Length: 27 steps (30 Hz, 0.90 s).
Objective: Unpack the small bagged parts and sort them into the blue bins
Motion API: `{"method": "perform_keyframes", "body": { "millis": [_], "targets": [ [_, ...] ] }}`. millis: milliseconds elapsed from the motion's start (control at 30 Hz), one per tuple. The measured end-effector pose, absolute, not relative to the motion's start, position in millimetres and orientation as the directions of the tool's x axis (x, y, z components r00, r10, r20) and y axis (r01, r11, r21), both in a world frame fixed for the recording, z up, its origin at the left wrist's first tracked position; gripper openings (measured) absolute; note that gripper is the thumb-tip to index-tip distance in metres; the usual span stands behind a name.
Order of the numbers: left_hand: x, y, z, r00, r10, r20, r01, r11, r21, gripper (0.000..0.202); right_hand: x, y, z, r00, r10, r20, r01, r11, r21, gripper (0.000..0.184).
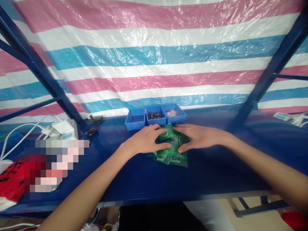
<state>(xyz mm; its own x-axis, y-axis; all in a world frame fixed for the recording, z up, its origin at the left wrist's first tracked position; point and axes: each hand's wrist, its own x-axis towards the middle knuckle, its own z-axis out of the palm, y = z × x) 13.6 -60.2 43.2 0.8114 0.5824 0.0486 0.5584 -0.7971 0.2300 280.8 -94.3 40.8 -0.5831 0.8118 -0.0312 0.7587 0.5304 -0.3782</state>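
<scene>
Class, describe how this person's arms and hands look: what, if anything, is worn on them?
The left hand and right hand wear no gloves, and no watch or bracelet shows at either wrist. The left forearm and right forearm are bare, with no sleeves or cables in view.

Beyond the grip hangs a striped plastic sheet (pixel 154 62), behind 2 slanting blue posts (pixel 276 64). Left of the grip — a black mouse (pixel 91 132), then white plugs (pixel 63 127) and a red cloth (pixel 11 179); far right, white cables (pixel 298 120).

The packets (pixel 179 159) look shiny, filmy plastic (the sheeting (pixel 154 38), glossy, wrinkled).
</scene>
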Motion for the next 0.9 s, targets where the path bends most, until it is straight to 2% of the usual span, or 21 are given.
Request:
{"method": "perform_keyframes", "body": {
  "millis": [100,200,300,400,500,700,900],
  "targets": [
    [10.1,-59.7,45.5,0.786,0.616,0.058,0.604,-0.784,0.143,0.083,281.9,-94.9,42.0,-0.558,0.828,-0.049,0.784,0.507,-0.357,0.101],
    [9.2,-61.4,48.2,0.782,0.617,0.085,0.607,-0.786,0.116,0.081,284.6,-94.5,47.0,-0.514,0.853,-0.086,0.82,0.46,-0.34,0.095],
    [9.5,-63.8,51.0,0.797,0.602,0.052,0.583,-0.79,0.191,0.082,286.7,-93.9,52.3,-0.471,0.876,-0.103,0.851,0.421,-0.313,0.088],
    [10.3,-66.0,52.6,0.804,0.584,-0.109,0.587,-0.75,0.305,0.092,288.7,-93.8,55.7,-0.465,0.878,-0.117,0.862,0.418,-0.286,0.086],
    [11.3,-67.8,51.9,0.785,0.585,-0.205,0.618,-0.715,0.326,0.096,291.6,-94.4,58.0,-0.485,0.865,-0.127,0.846,0.428,-0.32,0.089],
    [8.6,-69.5,53.1,0.743,0.633,-0.22,0.669,-0.682,0.296,0.098,297.1,-95.5,59.2,-0.469,0.871,-0.148,0.831,0.378,-0.407,0.094],
    [0.0,-85.6,53.7,0.735,0.649,-0.197,0.674,-0.666,0.321,0.085,292.3,-98.7,56.2,-0.404,0.906,-0.126,0.873,0.34,-0.351,0.093]
  ]
}}
